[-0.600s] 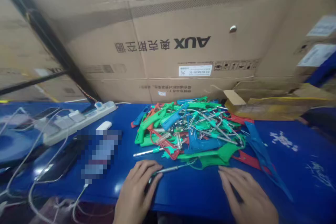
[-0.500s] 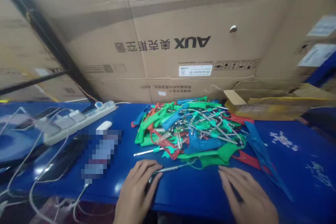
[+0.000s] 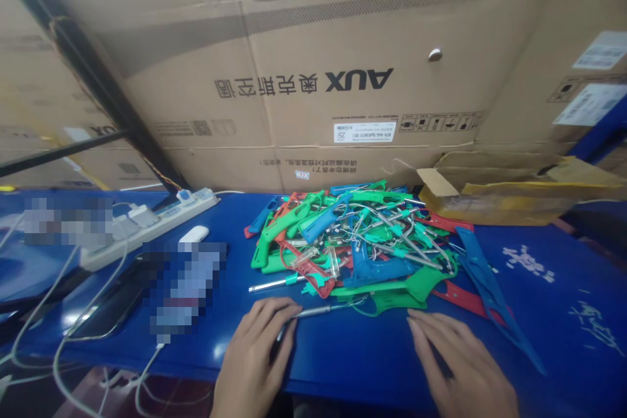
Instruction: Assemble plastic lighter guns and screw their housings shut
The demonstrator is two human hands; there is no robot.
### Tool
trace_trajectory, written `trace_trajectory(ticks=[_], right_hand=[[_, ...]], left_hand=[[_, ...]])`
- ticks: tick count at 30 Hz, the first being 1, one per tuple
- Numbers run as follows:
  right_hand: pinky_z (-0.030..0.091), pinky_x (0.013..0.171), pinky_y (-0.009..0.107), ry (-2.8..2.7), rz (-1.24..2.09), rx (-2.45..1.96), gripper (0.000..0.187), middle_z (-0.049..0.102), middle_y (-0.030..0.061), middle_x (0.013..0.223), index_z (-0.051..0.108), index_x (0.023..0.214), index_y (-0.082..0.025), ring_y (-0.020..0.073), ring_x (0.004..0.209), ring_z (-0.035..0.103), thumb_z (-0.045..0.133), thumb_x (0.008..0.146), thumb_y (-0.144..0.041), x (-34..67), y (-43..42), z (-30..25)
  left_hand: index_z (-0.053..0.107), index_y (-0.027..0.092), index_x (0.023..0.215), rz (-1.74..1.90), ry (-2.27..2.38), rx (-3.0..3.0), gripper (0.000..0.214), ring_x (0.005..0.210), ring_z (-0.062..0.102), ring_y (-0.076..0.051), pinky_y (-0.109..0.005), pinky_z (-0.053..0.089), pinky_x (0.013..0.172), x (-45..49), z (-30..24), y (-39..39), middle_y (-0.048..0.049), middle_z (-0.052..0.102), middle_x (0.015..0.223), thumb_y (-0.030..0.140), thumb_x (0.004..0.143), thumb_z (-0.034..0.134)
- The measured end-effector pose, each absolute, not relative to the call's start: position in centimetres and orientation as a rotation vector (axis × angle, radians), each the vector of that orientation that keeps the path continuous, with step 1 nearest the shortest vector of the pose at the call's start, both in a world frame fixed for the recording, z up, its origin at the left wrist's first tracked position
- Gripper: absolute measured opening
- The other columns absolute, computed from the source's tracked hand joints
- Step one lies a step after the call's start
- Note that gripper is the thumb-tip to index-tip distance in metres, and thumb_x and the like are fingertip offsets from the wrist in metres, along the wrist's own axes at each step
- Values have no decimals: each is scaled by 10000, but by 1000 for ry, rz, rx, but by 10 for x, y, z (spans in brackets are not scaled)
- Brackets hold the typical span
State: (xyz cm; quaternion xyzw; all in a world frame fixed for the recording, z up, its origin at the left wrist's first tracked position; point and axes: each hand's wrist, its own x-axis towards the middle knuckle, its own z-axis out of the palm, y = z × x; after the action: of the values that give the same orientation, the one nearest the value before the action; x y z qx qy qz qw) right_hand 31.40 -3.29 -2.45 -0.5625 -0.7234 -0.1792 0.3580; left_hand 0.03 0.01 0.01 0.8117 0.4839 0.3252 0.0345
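My left hand [image 3: 259,353] rests near the front of the blue table, fingers curled and thumb drawn in. Between the thumb and fingertips is the near end of a slim metal rod [image 3: 314,310]; its thinner end points right, towards the pile. Part of the rod is hidden in the hand. My right hand [image 3: 460,366] lies on the table with fingers stretched and nothing visible in it. Just beyond its fingertips is a green plastic shell [image 3: 399,304]. A heap of green, blue and red gun-shaped plastic shells [image 3: 382,268], metal tubes and thin wires spreads behind both hands.
A large cardboard panel [image 3: 304,26] stands behind the pile. To the right are an open carton [image 3: 509,206], a long blue shell [image 3: 499,300] and small white bits [image 3: 529,261]. At left lie a power strip [image 3: 147,228], cables, a white gadget [image 3: 193,235] and a dark phone [image 3: 110,300].
My left hand and the rod end have shifted very slightly. My right hand and the pile look the same.
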Motion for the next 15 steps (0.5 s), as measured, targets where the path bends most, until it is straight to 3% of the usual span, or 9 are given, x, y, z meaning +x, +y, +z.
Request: trace_trajectory(ticks=[6,15], right_hand=[[462,916,324,-1870,-455,-1429,279,804,8,1008,751,1047,-201,197,940,716,509,1057,-339,312,-31,-20],[458,890,325,-1847,-491,-1418,404,814,9,941,764,965,-188,192,889,726,411,1093,-335,307,-31,-13]], left_hand=[[640,285,1264,991,1497,2508,265,1066,673,-226,-331,551,868,0,0,0,-28,724,1157,228,1013,577],[640,288,1251,989,1494,2511,251,1065,672,-224,-329,548,866,0,1,0,-28,726,1154,226,1019,566]])
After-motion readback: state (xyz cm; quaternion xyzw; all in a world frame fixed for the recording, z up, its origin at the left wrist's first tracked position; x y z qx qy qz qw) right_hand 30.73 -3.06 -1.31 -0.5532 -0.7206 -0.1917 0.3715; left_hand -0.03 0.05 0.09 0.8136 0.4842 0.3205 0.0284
